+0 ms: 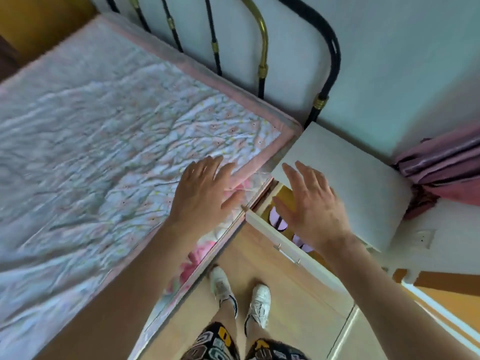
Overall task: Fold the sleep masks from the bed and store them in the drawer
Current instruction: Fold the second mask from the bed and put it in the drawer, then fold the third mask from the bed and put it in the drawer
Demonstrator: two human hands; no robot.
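While spread flat, both hands (pixel 205 189) empty.

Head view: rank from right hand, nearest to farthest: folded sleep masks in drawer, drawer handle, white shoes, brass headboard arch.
From the right hand:
1. Sleep masks, lilac, in the open drawer, partly under the hand.
2. Drawer handle, just below the wrist, on the drawer front.
3. White shoes, on the floor toward the person.
4. Brass headboard arch, top of frame, behind the bed.
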